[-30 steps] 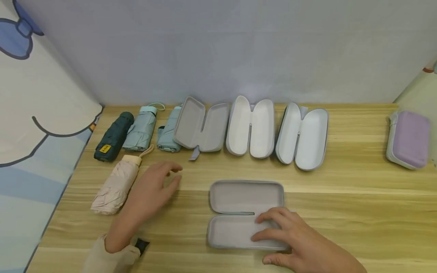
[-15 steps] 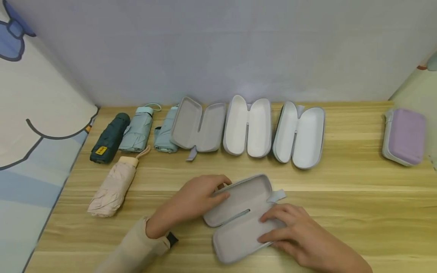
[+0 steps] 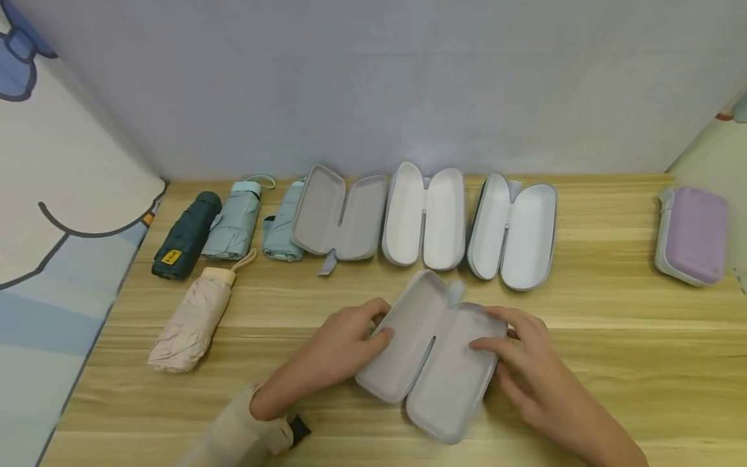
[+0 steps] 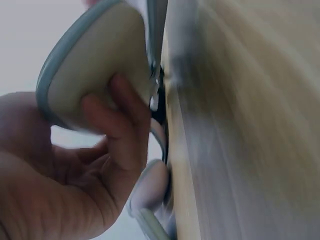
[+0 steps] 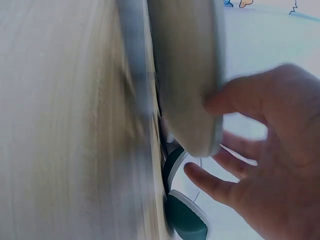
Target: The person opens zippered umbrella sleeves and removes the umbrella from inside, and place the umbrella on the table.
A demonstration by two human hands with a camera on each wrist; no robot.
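An unfolded hard-shell zip case (image 3: 449, 373) with a pale grey lining lies slantwise at the front middle of the table, its fabric tab pointing away. My left hand (image 3: 344, 340) grips the outer edge of its left half, thumb over the rim. In the left wrist view the fingers curl against the case's outer shell (image 4: 100, 60). On the right half, my right hand (image 3: 533, 373) holds the far right rim, with fingertips on the lining. The right wrist view has the thumb pressing the shell (image 5: 182, 75) from outside. The case looks slightly raised there.
Behind stand a grey unfolded case (image 3: 362, 220) and two white-lined ones (image 3: 445, 220) (image 3: 530, 237). Folded umbrellas lie left: dark green (image 3: 187, 237), light blue (image 3: 235, 220), another light blue (image 3: 284, 224) and beige (image 3: 192, 321). A closed purple case (image 3: 694, 237) sits far right.
My left hand has moved right from beside the beige umbrella and taken hold of the case. The case has turned anticlockwise, its tab now pointing away. The right hand has shifted to its far right rim.
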